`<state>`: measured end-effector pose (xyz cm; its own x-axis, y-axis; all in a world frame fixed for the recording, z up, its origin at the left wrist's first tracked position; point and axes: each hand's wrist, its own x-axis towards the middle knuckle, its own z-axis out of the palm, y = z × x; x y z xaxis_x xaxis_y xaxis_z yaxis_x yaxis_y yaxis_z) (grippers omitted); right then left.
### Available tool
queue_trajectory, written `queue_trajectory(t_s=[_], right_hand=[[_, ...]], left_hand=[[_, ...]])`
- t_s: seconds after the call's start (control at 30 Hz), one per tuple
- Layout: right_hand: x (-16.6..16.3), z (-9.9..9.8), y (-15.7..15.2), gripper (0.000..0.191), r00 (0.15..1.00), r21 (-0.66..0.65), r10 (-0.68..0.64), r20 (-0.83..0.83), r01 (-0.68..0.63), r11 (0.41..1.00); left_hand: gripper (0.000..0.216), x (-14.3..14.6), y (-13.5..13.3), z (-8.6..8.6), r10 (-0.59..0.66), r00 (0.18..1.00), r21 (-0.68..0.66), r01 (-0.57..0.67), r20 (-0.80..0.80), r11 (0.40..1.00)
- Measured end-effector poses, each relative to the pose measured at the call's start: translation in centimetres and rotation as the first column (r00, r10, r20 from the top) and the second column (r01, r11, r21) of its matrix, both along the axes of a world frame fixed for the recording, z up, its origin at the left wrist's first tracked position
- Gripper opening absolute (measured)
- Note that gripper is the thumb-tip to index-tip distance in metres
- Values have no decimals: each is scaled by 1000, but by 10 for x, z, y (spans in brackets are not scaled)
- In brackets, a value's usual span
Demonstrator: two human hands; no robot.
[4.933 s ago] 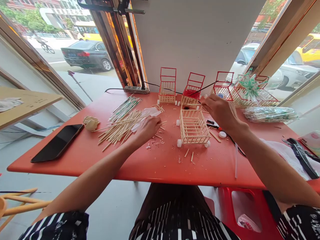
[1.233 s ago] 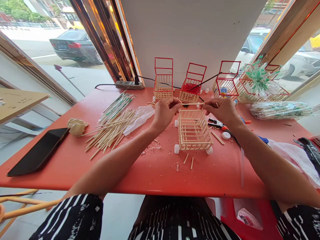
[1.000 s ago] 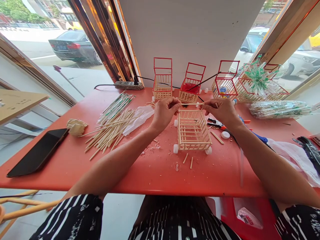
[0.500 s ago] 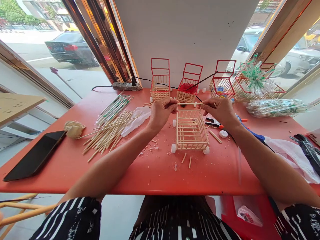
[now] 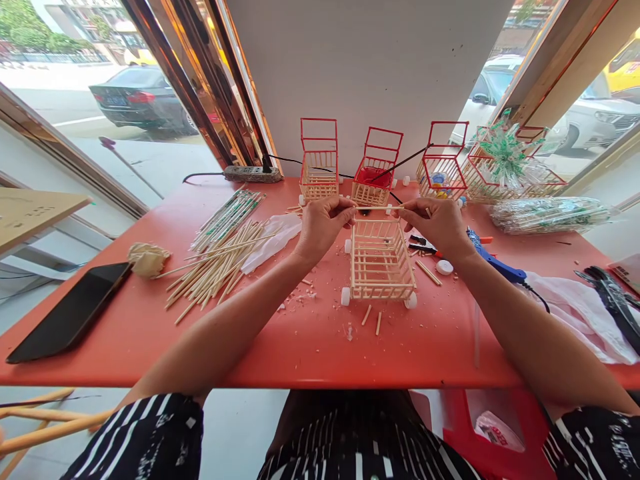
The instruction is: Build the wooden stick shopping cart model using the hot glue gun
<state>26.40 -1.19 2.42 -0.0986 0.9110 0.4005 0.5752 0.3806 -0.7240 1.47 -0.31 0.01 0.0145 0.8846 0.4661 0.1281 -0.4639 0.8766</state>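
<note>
Between my two hands a short wooden stick (image 5: 377, 209) is held level, just above the far edge of a small cart made of wooden sticks (image 5: 383, 267). My left hand (image 5: 327, 223) pinches the stick's left end, and my right hand (image 5: 434, 221) pinches its right end. The cart stands on the table with white wheels (image 5: 345, 297) at its corners. Whether the stick touches the cart's rim, I cannot tell. Two short cut sticks (image 5: 379, 323) lie in front of the cart.
On the red table (image 5: 280, 353) lie loose wooden sticks (image 5: 215, 267), wrapped sticks (image 5: 227, 217), a black phone (image 5: 70, 310) and a blue glue gun (image 5: 500, 267). Pliers (image 5: 424, 245) are near my right hand. Finished carts with red handles (image 5: 320, 170) stand along the wall.
Almost nothing differs. My right hand has shifted very slightly to the left, while both hands keep the stick level.
</note>
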Motion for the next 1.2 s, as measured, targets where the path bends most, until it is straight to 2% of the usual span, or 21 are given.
queue_trajectory(t_s=[0.13, 0.27, 0.37, 0.67, 0.93, 1.2], right_hand=[[-2, 0, -3, 22, 1000, 13, -18, -8, 19, 1000], [-4, 1, -5, 27, 999, 23, -38, 6, 38, 999], [-4, 1, -6, 30, 998, 24, -57, 16, 56, 998], [-4, 1, -10, 30, 998, 37, -53, 28, 52, 998], [-4, 0, -11, 36, 999, 54, -43, 28, 42, 998], [-5, 3, -15, 46, 999, 36, -45, 19, 44, 998]], left_hand=[[8, -1, -3, 2, 114, 974, 139, -88, -195, 986], [10, -2, -6, 3, 288, 874, 319, -165, -392, 933], [9, -1, -6, 2, 352, 822, 373, -185, -449, 909], [12, 1, -7, 7, 239, 898, 261, -147, -369, 954], [12, 4, -7, 8, 177, 951, 151, -142, -253, 978], [11, 6, -3, 4, 119, 981, 97, -105, -151, 990]])
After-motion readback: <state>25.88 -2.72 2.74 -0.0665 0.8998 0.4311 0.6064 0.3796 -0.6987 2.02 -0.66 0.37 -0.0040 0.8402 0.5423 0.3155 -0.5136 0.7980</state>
